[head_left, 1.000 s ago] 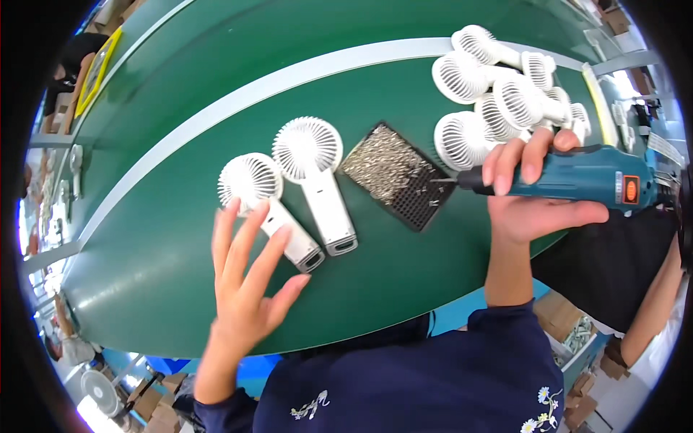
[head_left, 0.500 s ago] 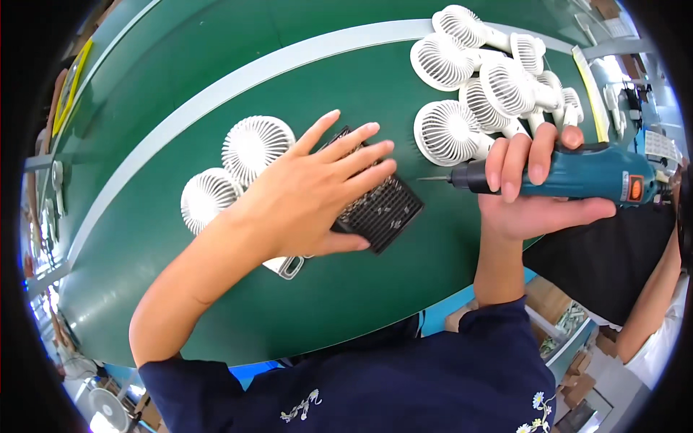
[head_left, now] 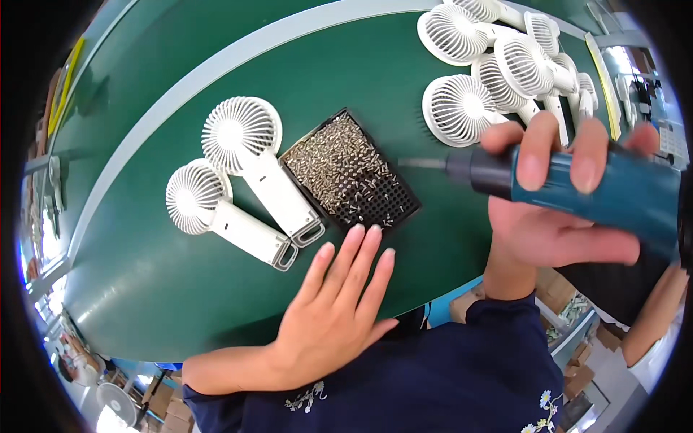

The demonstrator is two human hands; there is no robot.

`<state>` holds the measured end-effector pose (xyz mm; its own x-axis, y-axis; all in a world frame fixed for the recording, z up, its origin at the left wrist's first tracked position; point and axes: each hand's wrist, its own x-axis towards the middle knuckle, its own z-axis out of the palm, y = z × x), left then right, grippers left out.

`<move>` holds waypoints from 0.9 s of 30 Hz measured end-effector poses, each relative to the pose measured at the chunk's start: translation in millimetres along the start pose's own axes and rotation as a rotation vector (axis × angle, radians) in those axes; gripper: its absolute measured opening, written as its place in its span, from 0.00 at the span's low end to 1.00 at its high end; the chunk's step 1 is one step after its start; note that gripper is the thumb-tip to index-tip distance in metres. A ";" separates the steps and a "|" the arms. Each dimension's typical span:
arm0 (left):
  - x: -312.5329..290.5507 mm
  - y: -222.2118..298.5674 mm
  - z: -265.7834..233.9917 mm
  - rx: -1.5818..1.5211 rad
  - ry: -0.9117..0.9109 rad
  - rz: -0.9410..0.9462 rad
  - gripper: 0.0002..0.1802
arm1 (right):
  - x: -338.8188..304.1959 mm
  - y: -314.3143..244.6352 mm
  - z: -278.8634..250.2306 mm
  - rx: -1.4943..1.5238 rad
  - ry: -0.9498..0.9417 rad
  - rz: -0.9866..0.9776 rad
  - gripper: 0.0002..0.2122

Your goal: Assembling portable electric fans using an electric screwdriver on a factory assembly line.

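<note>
On the green, smooth tabletop, at the far left, lies a white plastic handheld fan with a round ribbed head, its handle slanting down to the right and ending in a grey loop. Just beside it, a little higher, lies a matching white plastic fan with a flat handle; these 2 fans lie nearly parallel. The left hand is bare, palm down, its fingers extended and slightly parted (it holds nothing), the fingertips at the lower edge of a black rectangular gridded tray; whether they touch it, I cannot tell. Small silvery metal screws heap over the tray's upper left, thinning toward its lower right. Farther right, a pile of white plastic ribbed fans overlaps in a loose cluster. Below it, the right hand is wrapped around a teal-and-black cylindrical electric screwdriver, whose thin metal bit (somewhat blurred) points left, toward the tray's right side.
</note>
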<state>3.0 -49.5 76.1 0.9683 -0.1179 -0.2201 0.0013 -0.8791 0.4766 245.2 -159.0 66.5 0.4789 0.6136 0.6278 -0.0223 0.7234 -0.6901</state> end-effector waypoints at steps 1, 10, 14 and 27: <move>2.8 -5.3 -1.3 0.026 0.047 0.006 0.48 | 1.2 2.9 -1.7 -0.009 -0.095 -0.032 0.38; -26.9 -33.2 5.8 0.148 0.275 -0.022 0.39 | -23.0 13.2 38.7 0.166 0.173 0.269 0.38; -32.7 -72.5 -3.9 0.176 0.324 -0.266 0.43 | -30.7 21.1 49.3 0.216 -0.022 0.116 0.38; -20.5 -72.2 31.9 0.252 0.338 -0.289 0.43 | -27.9 39.3 46.8 0.059 -0.029 0.192 0.42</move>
<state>-24.8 1.6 19.1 0.9639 0.2663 -0.0048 0.2614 -0.9425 0.2080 189.9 -132.9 38.8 0.4352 0.7504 0.4974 -0.1626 0.6089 -0.7764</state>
